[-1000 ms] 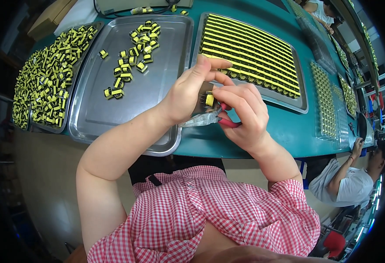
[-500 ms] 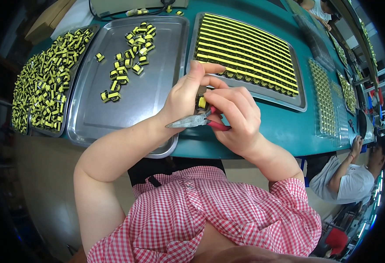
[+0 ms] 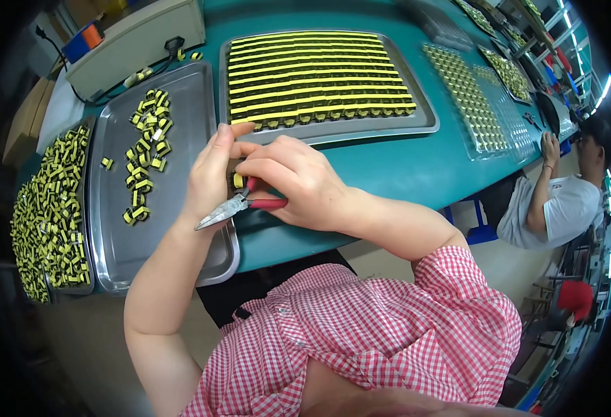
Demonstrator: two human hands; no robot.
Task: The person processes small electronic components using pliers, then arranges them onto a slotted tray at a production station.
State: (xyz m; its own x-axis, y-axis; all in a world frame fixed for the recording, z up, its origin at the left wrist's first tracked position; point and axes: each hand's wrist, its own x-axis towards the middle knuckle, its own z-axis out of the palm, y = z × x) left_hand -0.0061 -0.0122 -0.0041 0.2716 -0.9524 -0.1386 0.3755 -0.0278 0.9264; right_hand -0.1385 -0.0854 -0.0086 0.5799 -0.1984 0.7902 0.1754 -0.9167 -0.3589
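Note:
My left hand point(image 3: 209, 174) and my right hand point(image 3: 304, 182) meet over the table's front edge. Between them sits a small yellow-and-black transformer point(image 3: 239, 181), partly covered by fingers. My left hand is closed around it, its thumb up and forefinger stretched to the right. Right fingertips touch the part from the other side. Lying in my right hand are pliers point(image 3: 222, 210) with red grips, their grey pointed jaws toward my left wrist. Behind my hands, a metal tray point(image 3: 424, 125) bears transformers point(image 3: 319, 76) in tight rows.
At left, a larger metal tray point(image 3: 114, 257) holds loose transformers point(image 3: 145, 149), beside a heaped tray of them point(image 3: 52, 215). A grey box point(image 3: 139, 52) with a black plug stands behind. Clear plastic trays point(image 3: 465, 101) lie right. A person in a grey shirt point(image 3: 563, 215) sits beyond.
The view has turned, so the trays and my hands appear farther left. My hands stay together around the transformer, and the pliers remain in my right hand.

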